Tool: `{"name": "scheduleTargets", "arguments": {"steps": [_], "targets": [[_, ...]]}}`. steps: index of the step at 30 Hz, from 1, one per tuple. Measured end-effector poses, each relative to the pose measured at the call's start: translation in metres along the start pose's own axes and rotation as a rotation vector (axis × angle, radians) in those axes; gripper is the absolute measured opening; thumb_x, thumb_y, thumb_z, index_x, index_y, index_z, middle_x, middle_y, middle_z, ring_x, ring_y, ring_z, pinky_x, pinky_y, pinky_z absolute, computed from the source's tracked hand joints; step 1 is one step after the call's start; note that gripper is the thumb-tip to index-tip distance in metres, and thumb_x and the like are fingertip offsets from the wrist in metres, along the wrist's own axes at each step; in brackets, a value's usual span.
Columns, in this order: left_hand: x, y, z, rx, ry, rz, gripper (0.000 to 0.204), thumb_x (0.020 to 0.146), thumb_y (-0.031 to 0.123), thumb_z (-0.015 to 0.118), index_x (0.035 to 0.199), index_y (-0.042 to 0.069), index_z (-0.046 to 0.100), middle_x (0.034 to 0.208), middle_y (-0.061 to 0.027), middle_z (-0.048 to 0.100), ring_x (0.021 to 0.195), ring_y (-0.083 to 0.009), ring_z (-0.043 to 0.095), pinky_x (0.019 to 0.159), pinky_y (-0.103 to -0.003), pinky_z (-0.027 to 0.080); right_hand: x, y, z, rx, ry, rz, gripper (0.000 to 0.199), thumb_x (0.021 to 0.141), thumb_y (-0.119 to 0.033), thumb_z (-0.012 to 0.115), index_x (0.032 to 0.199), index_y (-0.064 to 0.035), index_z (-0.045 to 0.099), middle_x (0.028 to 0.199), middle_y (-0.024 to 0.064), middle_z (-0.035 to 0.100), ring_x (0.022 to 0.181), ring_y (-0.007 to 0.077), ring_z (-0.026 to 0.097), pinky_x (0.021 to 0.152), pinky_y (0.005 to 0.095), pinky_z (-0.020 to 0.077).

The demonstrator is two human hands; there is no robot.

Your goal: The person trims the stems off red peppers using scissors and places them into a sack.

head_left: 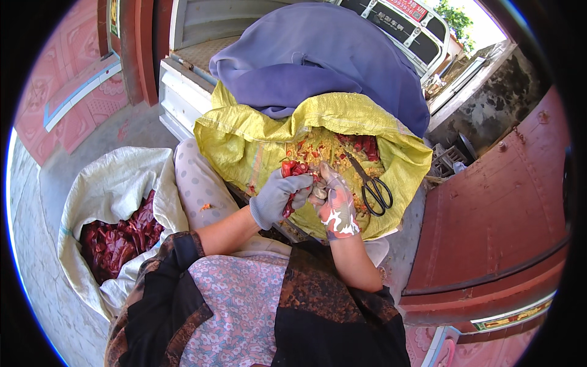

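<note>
I've got the L grip point(281, 194), in a grey glove, clenched round a few dried red chilies point(295, 169), their ends poking out above & below the fingers. The R grip point(335, 199), in a camo glove w/ bare fingertips, is right up against it, fingers curled at the chilies' R end; can't tell if it's pinching one. Both are over the open mouth of a yellow woven sack point(397, 165), so the held chilies are above its contents: pale yellow seeds point(312, 150) w/ red bits, plus more red pods point(369, 147) at the far R. Black-handled scissors point(368, 180) lie on the seeds just R of the R grip, blades pointing away & L. Behind the sack I see a big purple cloth point(318, 49). Down L, beside the dotted trouser leg point(199, 174), a white woven sack point(122, 168) stands open w/ dark red chilies point(125, 238) inside.
</note>
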State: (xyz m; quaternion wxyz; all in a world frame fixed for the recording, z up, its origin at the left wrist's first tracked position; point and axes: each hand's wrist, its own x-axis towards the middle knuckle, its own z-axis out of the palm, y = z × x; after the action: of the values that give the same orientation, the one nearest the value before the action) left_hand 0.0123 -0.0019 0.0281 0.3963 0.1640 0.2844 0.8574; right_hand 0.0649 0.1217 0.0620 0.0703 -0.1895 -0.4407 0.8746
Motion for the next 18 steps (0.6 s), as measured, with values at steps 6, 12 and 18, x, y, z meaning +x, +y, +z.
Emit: {"name": "scheduleTargets", "arguments": {"steps": [6,12,18], "targets": [[0.003,-0.004,-0.009,-0.084,-0.144,-0.072,0.009,0.089,0.013,0.051,0.081,0.009,0.050,0.060,0.0042,0.040,0.047,-0.0046,0.036,0.043,-0.020,0.028,0.001,-0.006,-0.013,-0.445,-0.179,-0.441,0.019,0.084,-0.008,0.062,0.101,0.0003,0.060,0.092,0.0061,0.064,0.061,0.0065,0.050,0.054,0.0210,0.0417],[0.006,-0.001,-0.017,-0.160,-0.314,-0.105,0.019,0.089,0.022,0.050,0.076,0.008,0.047,0.062,0.0015,0.042,0.052,-0.0071,0.037,0.047,-0.022,0.030,-0.005,-0.080,-0.094,-1.980,0.390,-0.678,0.032,0.077,-0.020,0.062,0.105,-0.0051,0.060,0.100,0.0147,0.062,0.087,0.0274,0.059,0.076,0.0353,0.0470],[0.012,-0.002,-0.025,-0.197,-0.524,-0.161,0.018,0.088,0.023,0.053,0.080,0.008,0.047,0.065,0.0018,0.042,0.053,-0.0066,0.037,0.047,-0.021,0.030,0.000,-0.092,-0.124,-2.097,0.342,-0.520,0.035,0.071,-0.020,0.063,0.101,-0.0027,0.061,0.096,0.0192,0.062,0.087,0.0356,0.060,0.080,0.0398,0.0470]]}}
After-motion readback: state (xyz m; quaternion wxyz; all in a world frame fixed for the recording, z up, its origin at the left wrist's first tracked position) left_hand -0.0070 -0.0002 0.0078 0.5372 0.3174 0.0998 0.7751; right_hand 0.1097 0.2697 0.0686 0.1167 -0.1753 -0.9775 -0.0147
